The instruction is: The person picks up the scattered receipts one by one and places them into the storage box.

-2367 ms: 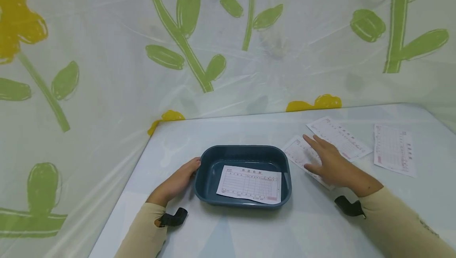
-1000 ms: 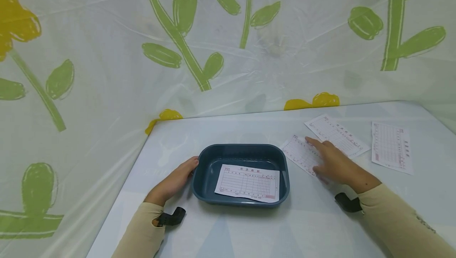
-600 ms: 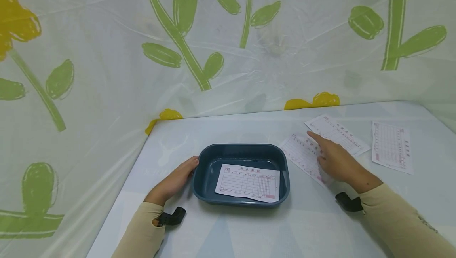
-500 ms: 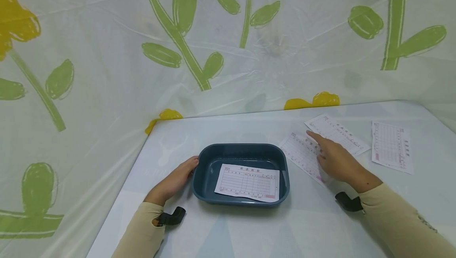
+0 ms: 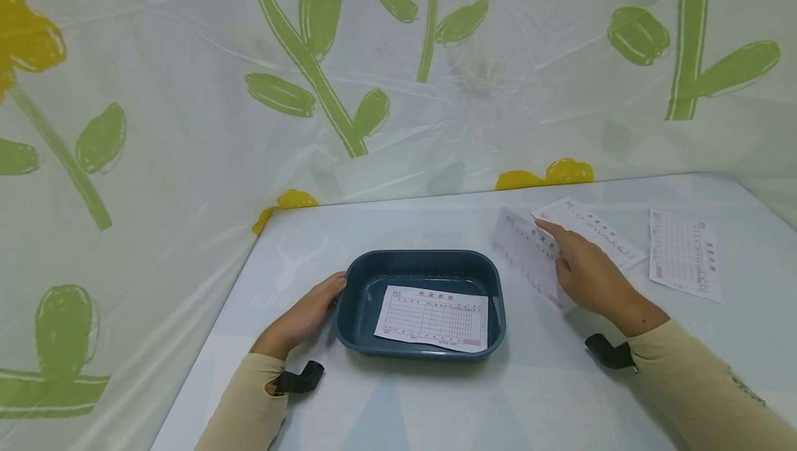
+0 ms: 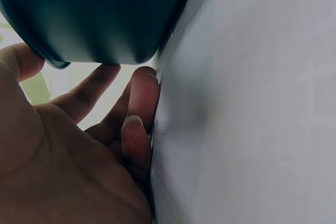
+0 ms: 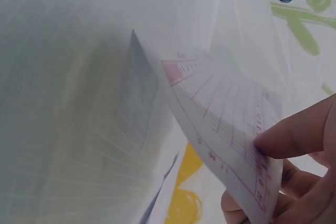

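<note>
Right hand (image 5: 593, 278) pinching thin bowed paper (image 5: 528, 256), smooth round-cornered tub (image 5: 429, 270) left of that grip, left hand (image 5: 304, 317) loosely touching it, bent lower fingers (image 6: 143, 98) in left-wrist view only

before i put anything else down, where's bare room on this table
The table is bare in front of the tub, between the sleeves, and behind the tub, up to the curtain. It's crowded right of the tub: the right grip holds a tilted slip, with a second slip behind and a third slip farther right.
</note>
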The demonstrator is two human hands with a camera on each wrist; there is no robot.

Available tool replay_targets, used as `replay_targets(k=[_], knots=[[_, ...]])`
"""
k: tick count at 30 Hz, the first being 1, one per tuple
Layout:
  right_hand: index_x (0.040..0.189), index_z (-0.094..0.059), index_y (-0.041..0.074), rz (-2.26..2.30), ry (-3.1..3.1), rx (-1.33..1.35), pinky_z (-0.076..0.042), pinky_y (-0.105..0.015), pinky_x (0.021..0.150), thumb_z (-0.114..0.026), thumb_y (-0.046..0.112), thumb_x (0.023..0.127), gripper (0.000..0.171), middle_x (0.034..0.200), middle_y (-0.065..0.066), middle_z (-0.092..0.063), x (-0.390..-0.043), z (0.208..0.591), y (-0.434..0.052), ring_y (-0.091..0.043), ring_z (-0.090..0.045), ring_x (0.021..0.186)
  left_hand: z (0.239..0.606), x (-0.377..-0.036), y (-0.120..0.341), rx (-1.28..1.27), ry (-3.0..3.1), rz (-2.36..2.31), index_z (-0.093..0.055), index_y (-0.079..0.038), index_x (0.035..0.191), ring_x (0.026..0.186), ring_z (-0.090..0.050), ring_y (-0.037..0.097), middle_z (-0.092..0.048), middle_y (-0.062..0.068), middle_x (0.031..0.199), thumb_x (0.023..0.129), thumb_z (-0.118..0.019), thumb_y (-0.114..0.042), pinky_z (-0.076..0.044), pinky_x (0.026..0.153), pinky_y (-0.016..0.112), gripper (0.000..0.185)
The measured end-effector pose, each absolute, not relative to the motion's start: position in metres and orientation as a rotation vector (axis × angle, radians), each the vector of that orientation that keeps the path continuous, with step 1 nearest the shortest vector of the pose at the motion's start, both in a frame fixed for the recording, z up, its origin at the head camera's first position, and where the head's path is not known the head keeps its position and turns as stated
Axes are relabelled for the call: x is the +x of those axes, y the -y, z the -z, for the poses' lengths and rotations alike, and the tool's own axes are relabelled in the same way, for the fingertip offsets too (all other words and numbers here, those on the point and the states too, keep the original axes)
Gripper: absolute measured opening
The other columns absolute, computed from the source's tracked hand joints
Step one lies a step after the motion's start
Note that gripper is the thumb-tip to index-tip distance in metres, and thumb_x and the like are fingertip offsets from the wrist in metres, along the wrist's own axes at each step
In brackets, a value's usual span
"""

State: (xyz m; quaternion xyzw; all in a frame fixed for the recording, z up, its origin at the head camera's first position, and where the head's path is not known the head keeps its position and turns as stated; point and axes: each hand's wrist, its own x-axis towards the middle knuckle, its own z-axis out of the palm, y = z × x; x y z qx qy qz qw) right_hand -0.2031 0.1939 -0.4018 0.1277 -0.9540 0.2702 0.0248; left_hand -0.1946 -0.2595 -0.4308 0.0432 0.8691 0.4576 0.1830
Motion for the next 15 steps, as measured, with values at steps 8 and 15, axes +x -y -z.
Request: replay_targets(k=[8, 15], knots=[[0.157, -0.028, 0.008, -0.876, 2.825, 0.438, -0.045, -0.064, 0.103, -0.041, -0.009, 0.095, 0.066, 0.153, -0.025, -0.042, -0.2036, 0.3989, -0.1912, -0.044, -0.052, 0.127, 0.4291, -0.1935, 0.2607, 0.096, -2.445, -1.287, -0.030, -0.017, 0.157, 0.154, -0.022, 0.033, -0.028, 0.007, 0.165, 0.106, -0.026, -0.056, -0.021, 0.123, 0.057, 0.065], [0.155, -0.032, 0.005, -0.889, 2.740, 0.446, -0.045, -0.066, 0.101, -0.042, -0.010, 0.095, 0.062, 0.148, -0.027, -0.045, -0.2008, 0.3963, -0.1894, -0.046, -0.051, 0.127, 0.4277, -0.1938, 0.2593, 0.129, -2.436, -1.286, -0.030, -0.016, 0.157, 0.154, -0.021, 0.033, -0.029, 0.008, 0.164, 0.107, -0.025, -0.054, -0.019, 0.124, 0.057, 0.063]])
